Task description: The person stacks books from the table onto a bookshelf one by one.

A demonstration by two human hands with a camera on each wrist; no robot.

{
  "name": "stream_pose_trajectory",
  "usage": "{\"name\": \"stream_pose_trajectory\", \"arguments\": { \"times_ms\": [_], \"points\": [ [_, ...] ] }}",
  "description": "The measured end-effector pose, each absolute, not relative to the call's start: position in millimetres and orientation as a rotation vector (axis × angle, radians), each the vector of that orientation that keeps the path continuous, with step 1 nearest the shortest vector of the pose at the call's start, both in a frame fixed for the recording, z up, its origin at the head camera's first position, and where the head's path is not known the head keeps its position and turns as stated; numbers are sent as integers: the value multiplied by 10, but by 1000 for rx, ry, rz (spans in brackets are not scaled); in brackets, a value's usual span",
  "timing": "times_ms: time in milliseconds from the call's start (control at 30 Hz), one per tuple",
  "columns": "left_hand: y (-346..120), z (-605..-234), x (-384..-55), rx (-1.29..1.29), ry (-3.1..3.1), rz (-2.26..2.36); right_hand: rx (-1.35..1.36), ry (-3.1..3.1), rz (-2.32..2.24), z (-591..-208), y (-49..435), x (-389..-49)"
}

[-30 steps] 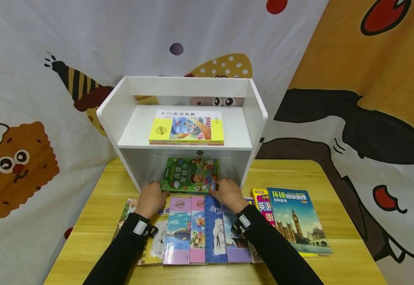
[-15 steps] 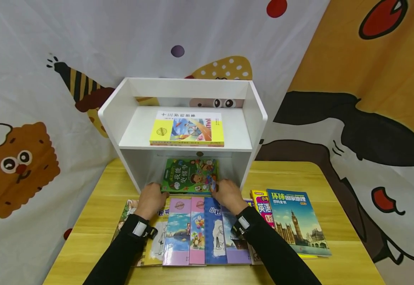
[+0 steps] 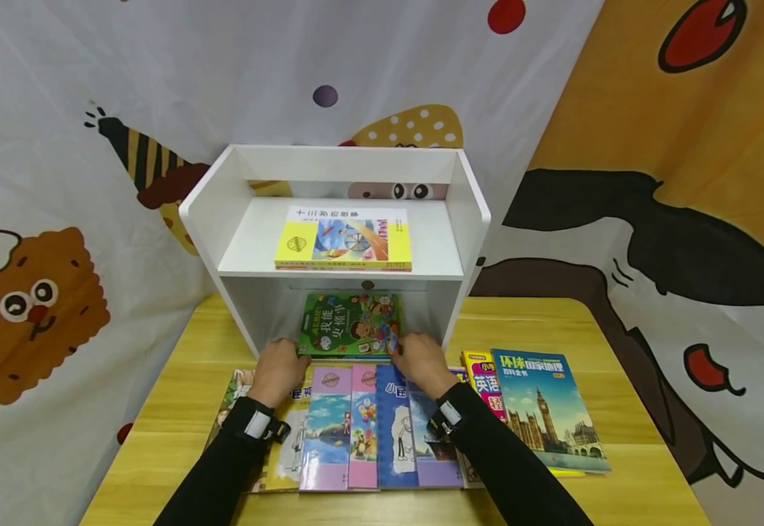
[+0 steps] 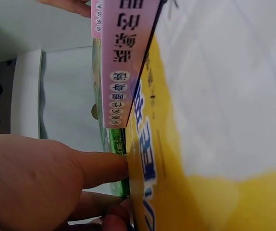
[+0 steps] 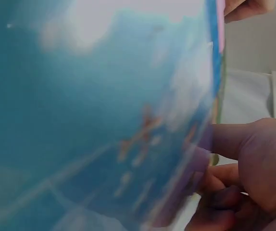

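Observation:
A green picture book [image 3: 339,325] lies flat on the lower level of the white shelf [image 3: 342,275], its front edge at the opening. My left hand [image 3: 278,372] grips its near left corner, and my right hand [image 3: 424,365] grips the near right one. In the left wrist view, the left thumb [image 4: 104,168] meets the green edge while the other fingers curl below. The right thumb [image 5: 229,137] and curled fingers show in the right wrist view, partly behind a blue cover. A row of overlapping books, among them a lilac one [image 3: 326,460] and a blue one [image 3: 398,438], lies under the wrists.
On the upper level lies a short stack of yellow and white books [image 3: 344,245]. To the right on the wooden table [image 3: 619,409] is a teal magazine-like book [image 3: 546,409] over a pink and yellow one [image 3: 487,383]. Behind the shelf hangs a cartoon-printed cloth [image 3: 277,66].
Both hands and the green book stay nearly where they were. The head view has shifted only slightly.

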State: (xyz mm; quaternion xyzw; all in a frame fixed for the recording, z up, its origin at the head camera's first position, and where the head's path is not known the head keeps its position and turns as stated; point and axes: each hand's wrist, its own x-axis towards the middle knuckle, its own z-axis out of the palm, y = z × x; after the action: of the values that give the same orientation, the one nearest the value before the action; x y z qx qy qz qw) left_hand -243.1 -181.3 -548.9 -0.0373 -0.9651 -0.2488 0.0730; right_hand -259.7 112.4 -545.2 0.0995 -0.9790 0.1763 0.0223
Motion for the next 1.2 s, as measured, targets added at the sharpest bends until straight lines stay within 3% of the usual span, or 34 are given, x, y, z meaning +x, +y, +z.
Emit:
{"name": "stream_pose_trajectory", "arguments": {
  "times_ms": [233,500,733,1200],
  "points": [
    [-1824,-5371,-2297,-151,-2827,-748,361,-2933,719,-5337,1203,-2464],
    [-1914,-5223,-1882,-146,-2799,-618,366,-2773,845,-5181,1420,-2171],
    [-1986,-5249,-1602,-157,-2906,-472,383,-2779,880,-5271,1551,-1904],
    [-1954,-5454,-1469,-27,-3057,-456,867,-2756,795,-5413,1026,-1328]
  ]
}}
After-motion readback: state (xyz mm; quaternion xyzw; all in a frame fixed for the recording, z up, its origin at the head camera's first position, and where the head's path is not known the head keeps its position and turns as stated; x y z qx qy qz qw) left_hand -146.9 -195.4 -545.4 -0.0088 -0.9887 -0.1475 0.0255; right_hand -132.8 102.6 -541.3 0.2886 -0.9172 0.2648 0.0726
